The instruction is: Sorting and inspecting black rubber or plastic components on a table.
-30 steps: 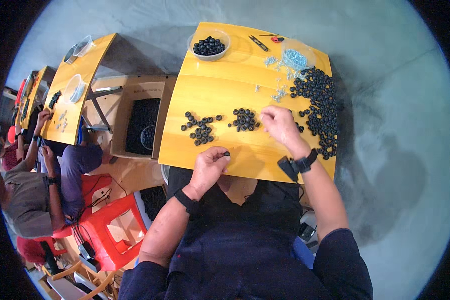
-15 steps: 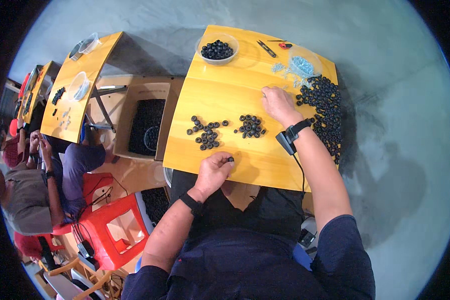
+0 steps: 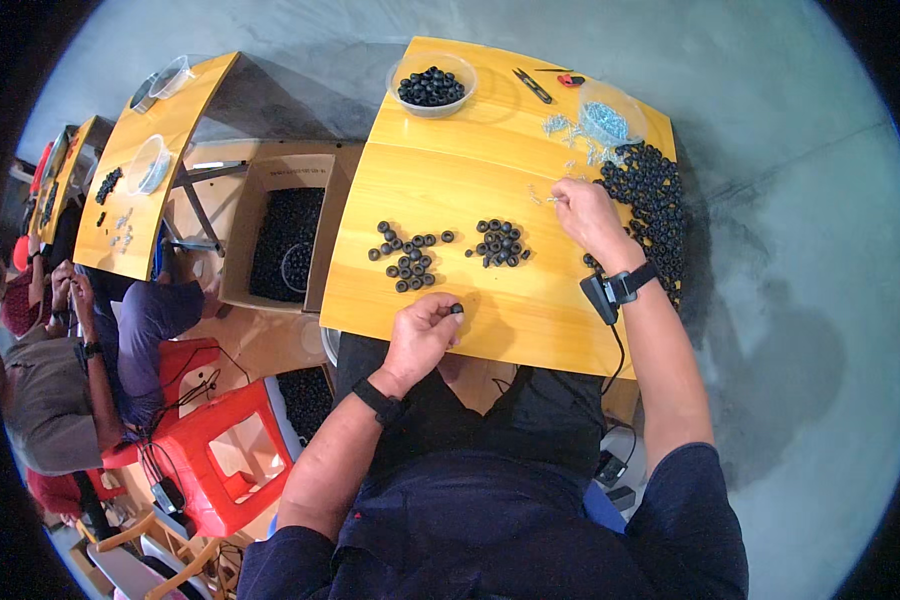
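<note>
Far left I see other people seated at a row of yellow tables (image 3: 140,190); one of them wears a grey shirt (image 3: 45,400). A red plastic stool (image 3: 232,455) stands on the floor just left of my left arm. Further up, an open cardboard box (image 3: 285,235) full of black parts sits beside the surface.

The surface (image 3: 490,150) is yellow wood, two panels butted together.

Left hand (image 3: 422,335) is at the near edge, fingers curled shut, pinching one small black ring (image 3: 456,309) between thumb and forefinger. The ring is held just above the surface, apart from the piles. There is a black band on that wrist.

Ahead of the left hand are two loose groups of black rings lying flat: the left cluster (image 3: 407,258), more spread out, and the right cluster (image 3: 500,243), tighter. The clear bowl (image 3: 431,86) at the far edge holds more black rings.

Right hand (image 3: 587,218) is further out, fingers bent down onto small silvery parts (image 3: 550,198) on the surface; I can't tell whether it has actually gripped one. A black wrist device (image 3: 610,292) is strapped on, cable trailing down.

Far right, a big pile of black rings (image 3: 655,205) runs along the surface edge, just beside the right hand. Behind it lies a heap of small screws (image 3: 595,125), with black cutters (image 3: 532,85) past them.
</note>
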Demonstrator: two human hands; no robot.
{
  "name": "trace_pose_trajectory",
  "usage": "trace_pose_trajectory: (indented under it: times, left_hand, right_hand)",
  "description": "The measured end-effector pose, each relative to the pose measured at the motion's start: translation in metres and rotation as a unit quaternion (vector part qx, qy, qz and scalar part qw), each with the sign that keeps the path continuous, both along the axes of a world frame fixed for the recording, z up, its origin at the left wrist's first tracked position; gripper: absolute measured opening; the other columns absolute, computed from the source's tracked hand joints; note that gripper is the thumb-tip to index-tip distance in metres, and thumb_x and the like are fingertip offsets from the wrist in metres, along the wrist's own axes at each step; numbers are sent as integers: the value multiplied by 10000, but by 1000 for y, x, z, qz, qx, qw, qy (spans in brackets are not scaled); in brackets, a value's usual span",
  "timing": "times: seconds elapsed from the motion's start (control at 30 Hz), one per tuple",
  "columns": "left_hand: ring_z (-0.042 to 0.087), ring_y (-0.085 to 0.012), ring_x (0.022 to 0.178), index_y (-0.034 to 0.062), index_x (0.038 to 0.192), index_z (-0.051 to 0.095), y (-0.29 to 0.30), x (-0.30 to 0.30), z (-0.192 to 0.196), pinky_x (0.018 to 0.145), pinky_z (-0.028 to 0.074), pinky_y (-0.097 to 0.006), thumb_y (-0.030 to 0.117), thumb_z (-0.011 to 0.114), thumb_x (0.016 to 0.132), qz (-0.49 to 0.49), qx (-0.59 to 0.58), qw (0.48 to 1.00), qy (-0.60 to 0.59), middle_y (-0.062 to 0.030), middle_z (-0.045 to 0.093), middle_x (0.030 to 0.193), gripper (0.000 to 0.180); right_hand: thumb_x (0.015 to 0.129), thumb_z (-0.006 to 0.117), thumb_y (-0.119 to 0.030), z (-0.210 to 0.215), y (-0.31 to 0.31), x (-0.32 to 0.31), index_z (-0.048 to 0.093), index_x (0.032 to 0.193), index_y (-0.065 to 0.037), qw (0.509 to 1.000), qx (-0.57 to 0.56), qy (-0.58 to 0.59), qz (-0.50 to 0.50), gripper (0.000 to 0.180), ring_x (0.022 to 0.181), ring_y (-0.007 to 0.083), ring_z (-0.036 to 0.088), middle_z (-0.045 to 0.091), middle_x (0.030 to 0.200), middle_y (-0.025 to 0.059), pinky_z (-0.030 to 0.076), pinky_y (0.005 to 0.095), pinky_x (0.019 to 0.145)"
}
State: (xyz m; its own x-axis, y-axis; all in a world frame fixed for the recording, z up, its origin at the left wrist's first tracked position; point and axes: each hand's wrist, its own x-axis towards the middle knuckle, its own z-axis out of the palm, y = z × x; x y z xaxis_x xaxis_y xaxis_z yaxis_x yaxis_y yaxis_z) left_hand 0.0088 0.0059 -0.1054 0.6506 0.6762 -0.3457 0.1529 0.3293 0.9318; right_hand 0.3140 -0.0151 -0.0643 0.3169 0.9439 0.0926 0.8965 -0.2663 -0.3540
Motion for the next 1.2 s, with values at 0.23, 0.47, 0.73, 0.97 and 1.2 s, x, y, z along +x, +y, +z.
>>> trace_pose_trajectory:
  times: [0.23,0.47,0.73,0.97,1.2]
  left_hand:
    - [552,-64,581,-10,971,587,1,0,2,522,456,-209,26,594,881,-7,2,1000,13,-5,589,722,97]
    - [553,-67,579,-17,970,586,-1,0,1,526,461,-212,31,597,879,-4,8,1000,10,-8,587,724,103]
    - [560,-72,581,-19,995,586,-1,0,-2,532,471,-215,33,596,879,2,14,1000,3,-12,592,730,127]
    - [563,-71,582,-36,983,599,-2,2,-1,526,458,-213,17,594,865,19,9,1000,18,-18,596,697,130]
    - [562,-64,572,-32,973,604,-3,0,1,520,457,-211,20,598,866,13,5,1000,9,-17,595,679,119]
  right_hand:
    - [799,604,-11,-6,-11,-16,619,948,18,988,56,143,-20,152,785,296,638,641,828,184,498,347,698]
    - [792,638,-38,-12,-24,-22,615,989,11,966,165,185,-73,203,792,284,647,653,842,163,504,336,701]
    - [804,596,-57,-6,-38,-18,629,955,-16,990,129,29,-48,159,846,359,626,643,898,193,502,413,735]
    - [817,579,-90,-7,-52,-26,611,915,-36,995,29,91,-15,117,833,381,603,621,859,194,481,456,724]
    - [798,606,-69,-17,-51,-36,607,856,0,996,42,67,-43,91,776,341,599,607,799,178,474,402,687]
